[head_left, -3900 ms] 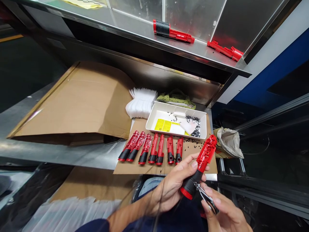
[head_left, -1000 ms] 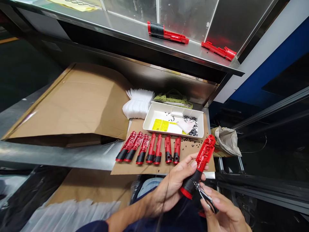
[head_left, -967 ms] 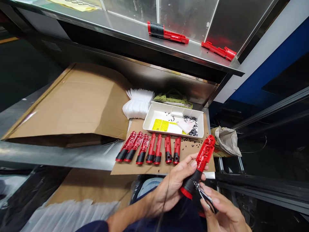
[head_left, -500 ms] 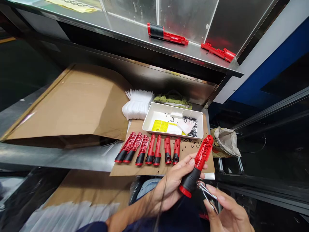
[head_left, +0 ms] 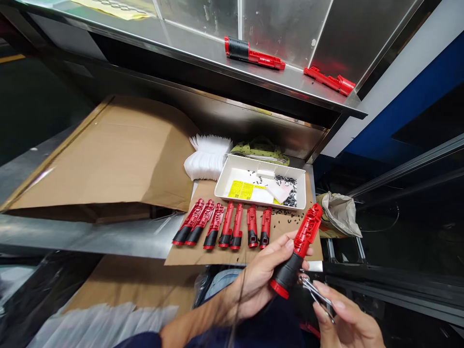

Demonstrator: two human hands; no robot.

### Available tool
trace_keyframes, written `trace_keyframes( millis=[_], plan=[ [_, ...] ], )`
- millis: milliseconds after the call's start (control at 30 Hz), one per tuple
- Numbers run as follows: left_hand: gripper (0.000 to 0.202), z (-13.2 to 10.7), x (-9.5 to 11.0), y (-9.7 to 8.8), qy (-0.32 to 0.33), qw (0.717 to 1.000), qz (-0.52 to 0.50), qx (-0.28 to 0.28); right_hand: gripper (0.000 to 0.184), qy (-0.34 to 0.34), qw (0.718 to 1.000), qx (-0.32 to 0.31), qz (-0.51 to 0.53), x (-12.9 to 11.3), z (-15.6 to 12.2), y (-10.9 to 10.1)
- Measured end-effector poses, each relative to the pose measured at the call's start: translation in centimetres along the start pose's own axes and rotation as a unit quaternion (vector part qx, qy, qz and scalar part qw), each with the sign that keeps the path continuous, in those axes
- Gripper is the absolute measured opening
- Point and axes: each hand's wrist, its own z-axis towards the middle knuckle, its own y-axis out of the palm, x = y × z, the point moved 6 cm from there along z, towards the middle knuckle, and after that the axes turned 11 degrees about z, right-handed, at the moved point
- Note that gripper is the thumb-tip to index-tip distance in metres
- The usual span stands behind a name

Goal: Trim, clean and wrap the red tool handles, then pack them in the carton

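My left hand (head_left: 259, 278) grips a red and black plastic housing (head_left: 296, 249) by its black end, tilted up to the right. My right hand (head_left: 344, 321) pinches metal tweezers (head_left: 314, 295) whose tips sit just right of the housing's black end. Several more red and black housings (head_left: 226, 226) lie in a row on a cardboard sheet (head_left: 195, 253) ahead of my hands. Behind them stands a white tray (head_left: 261, 186) with small black parts and yellow labels in it.
A big folded cardboard box (head_left: 108, 154) lies at the left. White bags (head_left: 208, 157) are stacked beside the tray. Two red parts (head_left: 253, 53) (head_left: 329, 81) rest on the steel shelf above. Crumpled paper (head_left: 339, 212) sits at the right edge, clear bags (head_left: 101, 321) below left.
My right hand with the tweezers has drawn back a little to the right and down from the housing's black end. The left hand keeps the housing almost still.
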Motion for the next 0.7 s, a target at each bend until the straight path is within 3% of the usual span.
trace_keyframes(
  millis=[533,700],
  plan=[
    [0.052,-0.3,0.0,-0.2,0.006,1.0,0.005,0.016,0.016,-0.042,0.996,-0.061,-0.047,0.2,0.1,1.3],
    [0.04,-0.2,0.0,-0.2,0.009,1.0,-0.008,0.015,0.016,-0.018,0.997,-0.044,-0.057,-0.1,-0.6,-1.0]
  ],
)
